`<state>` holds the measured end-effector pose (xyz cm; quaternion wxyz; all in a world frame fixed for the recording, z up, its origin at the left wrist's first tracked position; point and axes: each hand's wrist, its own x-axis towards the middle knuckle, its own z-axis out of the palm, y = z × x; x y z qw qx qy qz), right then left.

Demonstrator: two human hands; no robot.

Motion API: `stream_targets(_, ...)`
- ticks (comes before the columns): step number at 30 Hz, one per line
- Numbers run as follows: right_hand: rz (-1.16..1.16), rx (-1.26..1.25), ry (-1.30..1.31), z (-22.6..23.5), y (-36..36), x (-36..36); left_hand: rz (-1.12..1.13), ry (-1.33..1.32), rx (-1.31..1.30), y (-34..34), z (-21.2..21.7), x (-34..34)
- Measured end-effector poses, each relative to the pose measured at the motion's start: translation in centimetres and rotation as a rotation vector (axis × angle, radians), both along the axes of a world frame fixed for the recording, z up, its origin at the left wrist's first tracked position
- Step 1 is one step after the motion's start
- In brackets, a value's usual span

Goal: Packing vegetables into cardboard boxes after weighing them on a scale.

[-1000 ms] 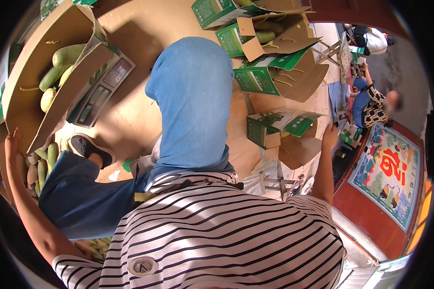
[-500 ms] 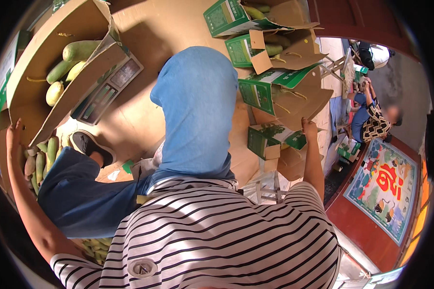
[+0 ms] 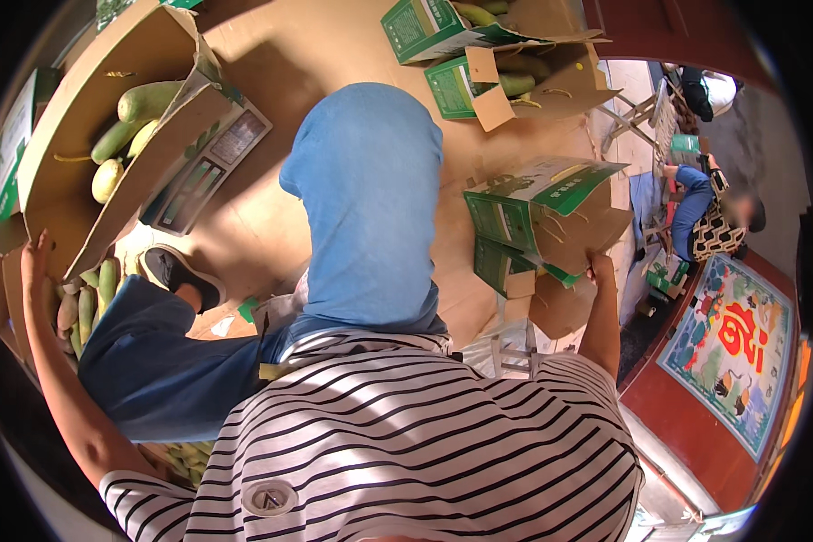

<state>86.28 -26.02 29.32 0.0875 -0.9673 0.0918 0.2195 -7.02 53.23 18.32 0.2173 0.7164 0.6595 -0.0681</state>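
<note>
At the far left stands a large open cardboard box holding several long green and pale yellow gourd-like vegetables. My left hand grips its near edge, with the fingers partly hidden at the rim. On the right, my right hand is closed on the open flap of a green printed carton. That carton lies tilted against another green carton nearer to me. Its inside is mostly hidden by the flaps.
Two more green cartons with vegetables lie farther off at the right. A flat scale with a display sits beside the big box. Loose vegetables lie by my left leg. Another person sits far right, near a red panel.
My right hand has drawn the green carton toward me, away from the two farther cartons and up against the near one. My left hand stays at the big box's edge.
</note>
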Motion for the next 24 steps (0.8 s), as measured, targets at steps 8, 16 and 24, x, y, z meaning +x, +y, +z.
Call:
stream_targets(8, 1.233, -0.391, -0.715, 6.2, 12.5, 6.6, 0.136, -0.050, -0.057, 0.0, 1.2, 0.1)
stream_targets(16, 0.113, 0.460, 0.097, -2.3, 28.5, 8.2, 0.121, -0.173, -0.038, -3.0, 2.0, 4.3)
stream_targets(24, 0.156, 0.325, -0.018, -4.2, 22.1, 6.4, 0.089, -0.159, 0.044, -4.0, 3.3, 2.8)
